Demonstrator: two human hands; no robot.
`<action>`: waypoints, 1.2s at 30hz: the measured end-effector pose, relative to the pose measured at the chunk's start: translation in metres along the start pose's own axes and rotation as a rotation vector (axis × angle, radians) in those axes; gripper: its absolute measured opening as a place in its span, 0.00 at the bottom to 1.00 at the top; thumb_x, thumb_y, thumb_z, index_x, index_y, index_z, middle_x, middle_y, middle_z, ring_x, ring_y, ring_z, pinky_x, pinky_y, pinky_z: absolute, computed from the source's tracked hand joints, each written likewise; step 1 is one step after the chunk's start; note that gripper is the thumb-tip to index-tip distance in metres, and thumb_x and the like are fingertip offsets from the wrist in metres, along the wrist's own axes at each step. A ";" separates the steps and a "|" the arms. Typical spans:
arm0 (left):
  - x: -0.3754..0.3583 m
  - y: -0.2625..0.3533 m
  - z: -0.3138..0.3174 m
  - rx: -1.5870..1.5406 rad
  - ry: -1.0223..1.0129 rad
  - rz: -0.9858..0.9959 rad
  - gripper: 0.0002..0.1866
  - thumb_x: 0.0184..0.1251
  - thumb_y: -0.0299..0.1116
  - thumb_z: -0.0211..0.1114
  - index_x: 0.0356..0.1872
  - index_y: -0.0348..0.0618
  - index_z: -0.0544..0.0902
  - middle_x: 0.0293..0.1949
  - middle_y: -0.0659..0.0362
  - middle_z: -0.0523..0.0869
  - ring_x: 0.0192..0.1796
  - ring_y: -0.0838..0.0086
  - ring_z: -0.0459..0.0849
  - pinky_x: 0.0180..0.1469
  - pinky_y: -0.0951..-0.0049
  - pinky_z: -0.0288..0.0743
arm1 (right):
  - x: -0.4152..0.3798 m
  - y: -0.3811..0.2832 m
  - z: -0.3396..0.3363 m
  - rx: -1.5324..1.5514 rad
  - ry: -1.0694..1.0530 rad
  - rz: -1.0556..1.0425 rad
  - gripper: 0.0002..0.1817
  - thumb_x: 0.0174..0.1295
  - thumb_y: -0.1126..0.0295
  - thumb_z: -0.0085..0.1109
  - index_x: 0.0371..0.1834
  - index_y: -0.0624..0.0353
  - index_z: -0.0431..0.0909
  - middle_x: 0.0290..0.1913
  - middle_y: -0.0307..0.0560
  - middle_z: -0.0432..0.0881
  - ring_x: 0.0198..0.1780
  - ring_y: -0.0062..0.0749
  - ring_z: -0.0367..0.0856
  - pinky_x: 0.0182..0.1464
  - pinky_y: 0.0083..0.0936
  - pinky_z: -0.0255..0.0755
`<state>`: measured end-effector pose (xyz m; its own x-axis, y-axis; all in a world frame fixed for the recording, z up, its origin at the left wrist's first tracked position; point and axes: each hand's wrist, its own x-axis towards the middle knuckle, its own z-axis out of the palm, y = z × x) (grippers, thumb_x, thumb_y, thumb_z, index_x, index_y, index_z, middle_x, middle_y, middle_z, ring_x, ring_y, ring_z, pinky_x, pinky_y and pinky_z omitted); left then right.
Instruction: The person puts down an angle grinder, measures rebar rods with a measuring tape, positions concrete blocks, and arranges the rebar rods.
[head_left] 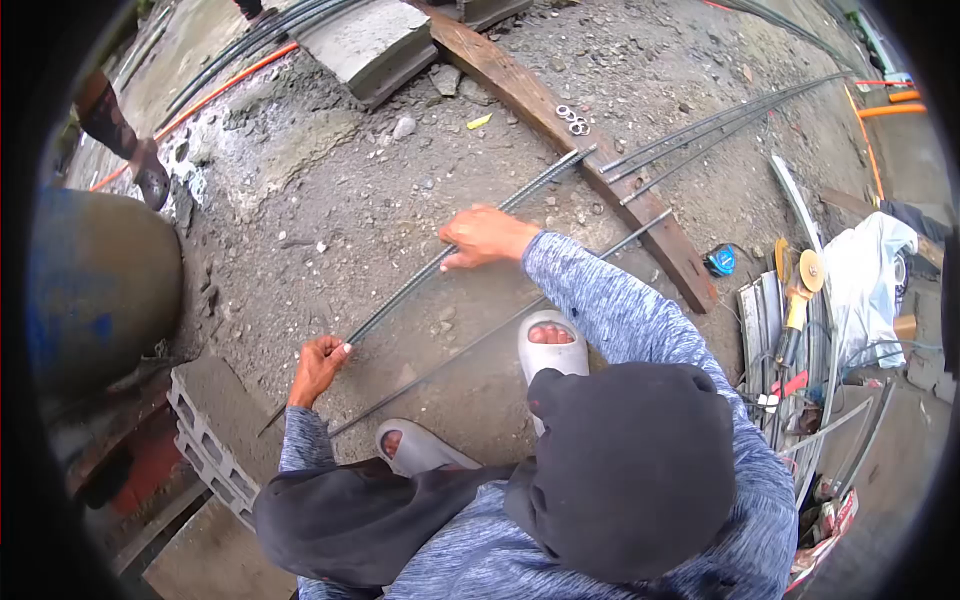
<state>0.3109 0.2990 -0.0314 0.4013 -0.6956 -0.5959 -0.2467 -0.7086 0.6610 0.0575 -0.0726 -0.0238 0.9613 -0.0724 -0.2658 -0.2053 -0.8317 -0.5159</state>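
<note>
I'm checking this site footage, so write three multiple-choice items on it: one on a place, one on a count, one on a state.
1. Where does the far end of the ribbed steel bar rest?
A. On the wooden plank
B. In the blue drum
C. On the grinder

2. How many hands are on the bar?
A. None
B. One
C. Two

3. How does the left hand hold the bar?
A. Fingers closed around it
B. Hovering above
C. Flat on the ground

Answers: 1 A, its tip lies across the plank. 2 C, the left hand and right hand both touch it. 3 A, the fingers wrap its near end.
</note>
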 end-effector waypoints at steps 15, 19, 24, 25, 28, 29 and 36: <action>-0.020 -0.019 -0.033 0.019 -0.069 -0.088 0.13 0.76 0.38 0.69 0.38 0.35 0.85 0.27 0.61 0.86 0.30 0.78 0.82 0.36 0.72 0.77 | 0.011 -0.005 -0.002 0.067 -0.020 0.023 0.27 0.64 0.42 0.67 0.46 0.58 0.86 0.47 0.57 0.89 0.55 0.53 0.87 0.58 0.57 0.74; -0.021 -0.012 -0.032 -0.034 -0.061 -0.100 0.13 0.76 0.38 0.69 0.38 0.36 0.85 0.29 0.61 0.87 0.31 0.78 0.82 0.37 0.73 0.77 | 0.001 -0.003 0.018 -0.029 0.174 -0.038 0.26 0.65 0.43 0.67 0.47 0.57 0.83 0.44 0.53 0.87 0.53 0.49 0.85 0.59 0.53 0.69; -0.012 -0.037 -0.031 -0.165 -0.062 -0.126 0.13 0.76 0.39 0.70 0.39 0.37 0.87 0.29 0.61 0.88 0.31 0.78 0.83 0.36 0.74 0.77 | -0.015 0.004 0.040 -0.136 0.462 -0.149 0.24 0.64 0.45 0.68 0.47 0.54 0.80 0.43 0.49 0.86 0.52 0.48 0.83 0.59 0.49 0.67; -0.012 -0.041 -0.032 -0.204 -0.073 -0.120 0.13 0.75 0.39 0.71 0.39 0.37 0.87 0.29 0.61 0.88 0.31 0.78 0.83 0.36 0.74 0.77 | -0.012 0.004 0.043 -0.142 0.417 -0.137 0.24 0.63 0.45 0.68 0.47 0.54 0.80 0.43 0.49 0.86 0.52 0.47 0.83 0.58 0.48 0.67; -0.013 -0.039 -0.035 -0.183 -0.065 -0.125 0.13 0.75 0.39 0.71 0.39 0.37 0.87 0.29 0.60 0.88 0.31 0.78 0.84 0.36 0.74 0.77 | -0.001 0.005 0.035 -0.160 0.310 -0.097 0.23 0.62 0.46 0.70 0.46 0.54 0.80 0.43 0.48 0.87 0.52 0.46 0.84 0.56 0.47 0.68; -0.014 -0.038 -0.037 -0.199 -0.073 -0.140 0.13 0.75 0.39 0.71 0.40 0.37 0.87 0.29 0.60 0.88 0.30 0.78 0.83 0.36 0.74 0.77 | -0.001 0.004 0.033 -0.157 0.277 -0.090 0.23 0.62 0.46 0.70 0.45 0.54 0.80 0.43 0.49 0.87 0.52 0.46 0.84 0.55 0.46 0.68; -0.013 -0.039 -0.037 -0.274 -0.088 -0.175 0.13 0.74 0.38 0.71 0.42 0.36 0.88 0.29 0.60 0.89 0.30 0.77 0.84 0.36 0.74 0.77 | -0.010 -0.009 0.029 -0.186 0.402 -0.108 0.25 0.62 0.48 0.71 0.49 0.55 0.79 0.44 0.48 0.82 0.54 0.44 0.80 0.57 0.42 0.66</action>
<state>0.3479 0.3400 -0.0330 0.3358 -0.5825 -0.7402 0.0705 -0.7681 0.6364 0.0447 -0.0486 -0.0406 0.9778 -0.1574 0.1381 -0.0987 -0.9282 -0.3588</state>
